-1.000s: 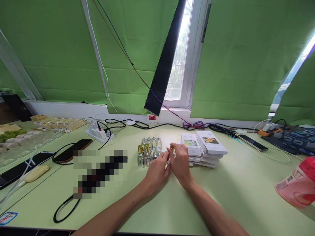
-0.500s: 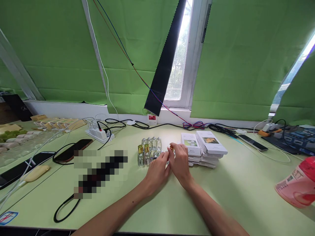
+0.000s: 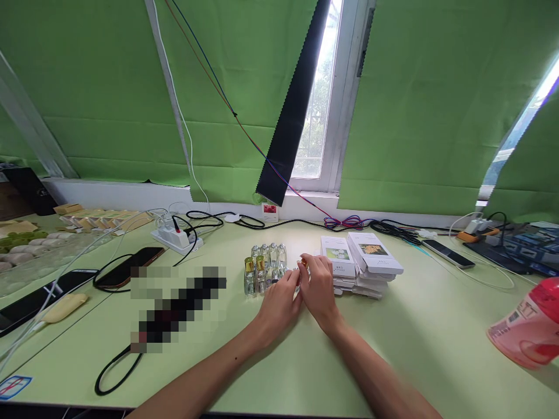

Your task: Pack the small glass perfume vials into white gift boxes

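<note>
While our two hands meet at the middle of the pale green table (image 3: 279,372), our left hand (image 3: 279,302) curls its fingers around a small glass bottle (image 3: 298,283), which is mostly hidden between the palms. Our right hand (image 3: 318,288) pinches a gold cap (image 3: 304,263) at the bottle's top. Just left of our left hand stands a cluster of small glass bottles (image 3: 264,269), two of them with gold caps, the rest uncapped; they touch one another and crowd the left fingers. Just right of our right hand lies a stack of white boxes (image 3: 362,265) with flower prints, close against the knuckles. Farther left, a phone (image 3: 126,267) lies inside a loop of black cable, and beyond it a white power strip (image 3: 174,237). Well to the right sit another phone (image 3: 449,254) and a pink bottle (image 3: 524,331) at the edge of view.
</note>
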The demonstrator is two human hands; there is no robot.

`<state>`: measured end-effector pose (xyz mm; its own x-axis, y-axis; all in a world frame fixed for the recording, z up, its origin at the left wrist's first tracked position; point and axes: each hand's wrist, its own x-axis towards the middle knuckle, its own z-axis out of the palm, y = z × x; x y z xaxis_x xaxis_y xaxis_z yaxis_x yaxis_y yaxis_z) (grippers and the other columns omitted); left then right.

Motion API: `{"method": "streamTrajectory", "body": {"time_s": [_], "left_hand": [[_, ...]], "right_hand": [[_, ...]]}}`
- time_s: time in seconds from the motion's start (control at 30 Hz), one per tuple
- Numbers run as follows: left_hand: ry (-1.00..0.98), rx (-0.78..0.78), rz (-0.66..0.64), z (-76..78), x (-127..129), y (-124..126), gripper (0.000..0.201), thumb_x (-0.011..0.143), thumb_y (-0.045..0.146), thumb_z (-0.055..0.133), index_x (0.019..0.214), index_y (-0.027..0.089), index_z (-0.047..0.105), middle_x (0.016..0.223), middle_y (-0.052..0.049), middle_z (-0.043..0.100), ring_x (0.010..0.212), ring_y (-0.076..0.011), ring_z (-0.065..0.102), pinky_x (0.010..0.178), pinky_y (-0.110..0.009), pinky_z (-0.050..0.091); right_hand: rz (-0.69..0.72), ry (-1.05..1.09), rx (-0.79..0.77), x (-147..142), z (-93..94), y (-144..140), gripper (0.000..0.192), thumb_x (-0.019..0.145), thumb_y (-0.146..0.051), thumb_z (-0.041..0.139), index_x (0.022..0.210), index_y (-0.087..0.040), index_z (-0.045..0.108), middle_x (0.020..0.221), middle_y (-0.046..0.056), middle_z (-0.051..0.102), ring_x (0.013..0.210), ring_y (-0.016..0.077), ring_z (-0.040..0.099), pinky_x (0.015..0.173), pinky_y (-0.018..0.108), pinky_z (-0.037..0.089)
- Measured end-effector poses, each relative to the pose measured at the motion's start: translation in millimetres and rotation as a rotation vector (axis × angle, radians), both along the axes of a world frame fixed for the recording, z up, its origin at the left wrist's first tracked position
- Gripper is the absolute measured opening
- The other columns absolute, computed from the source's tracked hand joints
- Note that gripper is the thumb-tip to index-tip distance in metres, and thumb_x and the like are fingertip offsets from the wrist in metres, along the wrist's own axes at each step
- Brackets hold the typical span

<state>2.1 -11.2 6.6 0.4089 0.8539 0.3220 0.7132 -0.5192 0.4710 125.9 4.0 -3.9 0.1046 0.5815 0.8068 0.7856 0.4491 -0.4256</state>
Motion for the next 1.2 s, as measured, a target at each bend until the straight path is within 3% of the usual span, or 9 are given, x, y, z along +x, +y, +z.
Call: {"method": "streamTrajectory", "body": {"time_s": [1.2], "left_hand": [[0.013, 0.027, 0.002, -0.9, 0.3, 0.9, 0.012, 0.09, 0.012, 0.046, 0.096, 0.021, 0.053, 0.096, -0.004, 0.063, 0.078, -0.0193, 0.061, 0.063, -0.028, 0.035]], "right_hand": [[-0.002, -0.036, 0.01, -0.1, 0.3, 0.4, 0.019, 0.101, -0.017, 0.047, 0.106, -0.018, 0.066, 0.096, 0.007, 0.073, 0.092, 0.0246, 0.059, 0.091, 0.038, 0.042]]}}
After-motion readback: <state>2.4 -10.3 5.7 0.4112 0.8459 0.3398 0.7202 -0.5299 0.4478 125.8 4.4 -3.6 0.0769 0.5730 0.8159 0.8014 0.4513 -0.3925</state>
